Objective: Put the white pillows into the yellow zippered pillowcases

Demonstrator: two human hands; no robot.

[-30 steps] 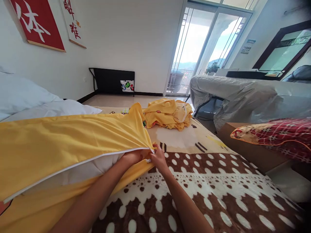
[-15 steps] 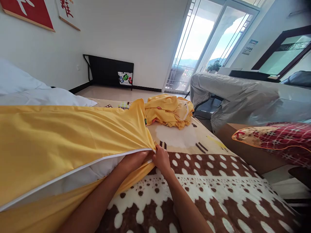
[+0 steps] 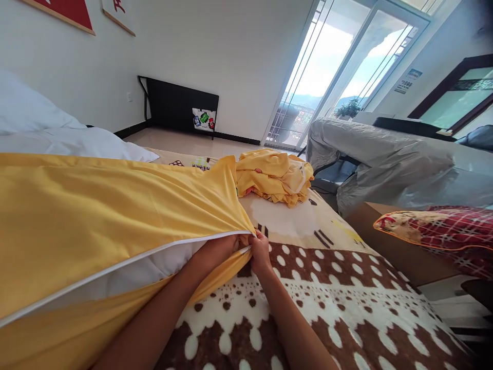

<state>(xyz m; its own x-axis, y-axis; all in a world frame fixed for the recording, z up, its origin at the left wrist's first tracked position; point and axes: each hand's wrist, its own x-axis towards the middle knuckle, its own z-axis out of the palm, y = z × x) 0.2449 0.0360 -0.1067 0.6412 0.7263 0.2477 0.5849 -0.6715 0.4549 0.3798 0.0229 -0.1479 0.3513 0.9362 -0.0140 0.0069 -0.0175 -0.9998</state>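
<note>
A yellow duvet cover lies across the left of the bed, its long side opening edged with a white zip. White filling, apparently a duvet, shows through the gap. My left hand reaches into the opening at its right end; its fingers are curled and partly hidden by cloth, so what they hold is unclear. Just beside it, my right hand is closed on the cover's edge where the zip ends. The cloth is pulled into taut folds toward this point.
Bunched yellow fabric lies beyond my hands on a brown and cream blanket. White bedding is at the left. Right of the bed are a cardboard box, a red plaid cloth and plastic-covered furniture. A black panel leans at the wall.
The view has shifted slightly, so the room appears a little further right. Both hands stay at the same end of the opening, with the right hand's grip on the edge kept.
</note>
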